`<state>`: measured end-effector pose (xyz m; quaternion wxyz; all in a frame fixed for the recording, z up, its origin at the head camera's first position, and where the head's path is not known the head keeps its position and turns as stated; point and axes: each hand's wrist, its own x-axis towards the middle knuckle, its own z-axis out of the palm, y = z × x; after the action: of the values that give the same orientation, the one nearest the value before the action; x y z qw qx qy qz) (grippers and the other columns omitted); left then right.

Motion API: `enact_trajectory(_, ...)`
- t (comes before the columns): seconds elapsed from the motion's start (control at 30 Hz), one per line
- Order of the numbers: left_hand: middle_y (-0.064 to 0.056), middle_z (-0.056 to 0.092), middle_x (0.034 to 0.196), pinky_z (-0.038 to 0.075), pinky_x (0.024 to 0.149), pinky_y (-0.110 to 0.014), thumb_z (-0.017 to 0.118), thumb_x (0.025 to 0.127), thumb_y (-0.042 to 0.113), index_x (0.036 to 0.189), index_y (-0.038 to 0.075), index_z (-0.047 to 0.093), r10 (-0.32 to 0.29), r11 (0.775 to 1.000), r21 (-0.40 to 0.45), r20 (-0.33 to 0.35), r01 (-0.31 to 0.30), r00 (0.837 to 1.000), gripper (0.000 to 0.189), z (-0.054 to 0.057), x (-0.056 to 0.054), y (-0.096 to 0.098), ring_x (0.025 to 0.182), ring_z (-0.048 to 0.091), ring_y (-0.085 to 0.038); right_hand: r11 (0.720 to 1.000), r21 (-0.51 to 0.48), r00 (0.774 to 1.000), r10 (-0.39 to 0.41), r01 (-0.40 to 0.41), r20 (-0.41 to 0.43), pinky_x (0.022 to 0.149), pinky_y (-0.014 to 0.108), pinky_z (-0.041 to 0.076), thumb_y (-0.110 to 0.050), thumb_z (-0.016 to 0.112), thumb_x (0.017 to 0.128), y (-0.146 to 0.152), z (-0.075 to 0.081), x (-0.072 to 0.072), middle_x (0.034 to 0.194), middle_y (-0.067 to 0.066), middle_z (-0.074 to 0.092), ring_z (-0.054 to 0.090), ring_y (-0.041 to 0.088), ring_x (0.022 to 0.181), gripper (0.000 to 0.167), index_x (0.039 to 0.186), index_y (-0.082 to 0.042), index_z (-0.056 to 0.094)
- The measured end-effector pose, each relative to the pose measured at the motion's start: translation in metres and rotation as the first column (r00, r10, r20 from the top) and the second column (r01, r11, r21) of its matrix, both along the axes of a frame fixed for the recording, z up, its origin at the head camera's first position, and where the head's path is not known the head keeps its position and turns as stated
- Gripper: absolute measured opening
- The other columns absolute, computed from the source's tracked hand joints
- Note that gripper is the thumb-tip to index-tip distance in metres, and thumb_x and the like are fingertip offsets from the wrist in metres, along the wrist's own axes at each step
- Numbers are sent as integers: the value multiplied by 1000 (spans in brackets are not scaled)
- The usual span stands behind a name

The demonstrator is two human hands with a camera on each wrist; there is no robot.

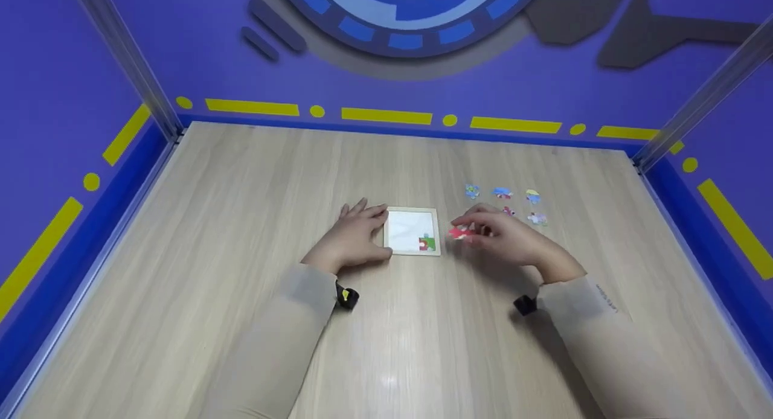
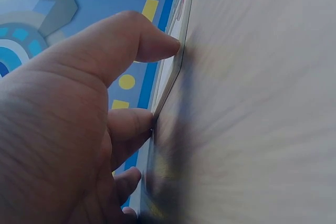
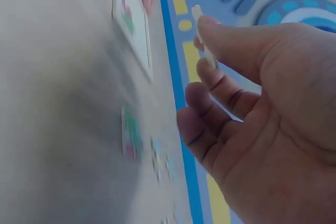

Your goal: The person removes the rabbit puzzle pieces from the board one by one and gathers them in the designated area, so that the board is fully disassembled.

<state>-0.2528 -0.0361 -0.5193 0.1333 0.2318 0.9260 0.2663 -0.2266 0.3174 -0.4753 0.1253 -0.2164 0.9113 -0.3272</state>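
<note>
A square puzzle frame (image 1: 411, 254) with a pale wooden rim lies flat on the table. One green and red jigsaw piece (image 1: 427, 244) sits in its near right corner. My left hand (image 1: 355, 235) holds the frame's left side, thumb at the near corner and index finger at the far one; the left wrist view shows the thumb (image 2: 157, 45) touching the rim. Just right of the frame, my right hand (image 1: 504, 235) pinches a red jigsaw piece (image 1: 460, 232) above the table. That piece (image 3: 209, 56) appears edge-on in the right wrist view, between thumb and fingers.
Several loose jigsaw pieces lie beyond the right hand, among them a blue one (image 1: 502, 192), a yellow-topped one (image 1: 532, 196) and a pale one (image 1: 536, 218). Purple panels (image 1: 386, 93) wall the wooden table (image 1: 386, 346) at the back and both sides.
</note>
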Motion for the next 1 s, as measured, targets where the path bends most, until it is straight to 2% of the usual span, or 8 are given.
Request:
enact_trajectory(0.17,-1,34,188,-3,147,-61,77,91,43,174,8,43,-3,1000,-3,-4,3,1000,96,1,-3,1,180,9,-38,998,-6,998,-57,57,-40,96,28,55,-15,71,112,31,4,3,138,10,69,64,22,113,35,147,-13,76)
enact_trajectory(0.23,-1,34,188,-3,147,-61,77,91,43,174,8,43,-4,1000,-6,-5,4,1000,96,1,-3,1,180,9,-38,997,-3,995,-79,79,-52,99,27,53,-15,70,112,42,5,4,144,10,69,62,23,116,35,147,-12,75)
enact_trajectory(0.4,-1,33,188,-3,147,-61,77,91,44,174,8,43,-8,1000,-10,-3,8,1000,96,1,-4,0,180,8,-38,991,-2,990,-133,133,-52,98,20,51,-10,71,111,61,6,6,150,8,68,61,23,112,38,148,-12,75)
enact_trajectory(0.5,0,34,188,-3,147,-61,77,91,44,174,9,43,-2,1000,-9,-5,2,1000,96,1,-4,-1,180,8,-37,988,1,986,-157,157,-57,97,17,51,-8,71,110,67,4,6,145,7,70,60,24,111,40,149,-13,74)
enact_trajectory(0.67,0,34,188,-2,147,-61,78,91,45,174,10,43,3,1000,-12,-5,-3,1000,97,0,-2,-1,180,8,-37,980,26,980,-194,195,-43,95,21,52,-15,72,111,70,-4,11,144,6,67,59,25,115,42,152,-17,72)
enact_trajectory(1.0,0,35,187,-1,147,-62,77,91,44,174,10,44,2,1000,-13,-8,-2,1000,96,-4,-1,0,180,9,-37,976,14,976,-217,218,-28,88,18,49,-13,71,112,78,-21,16,143,11,67,58,23,112,39,150,-13,73)
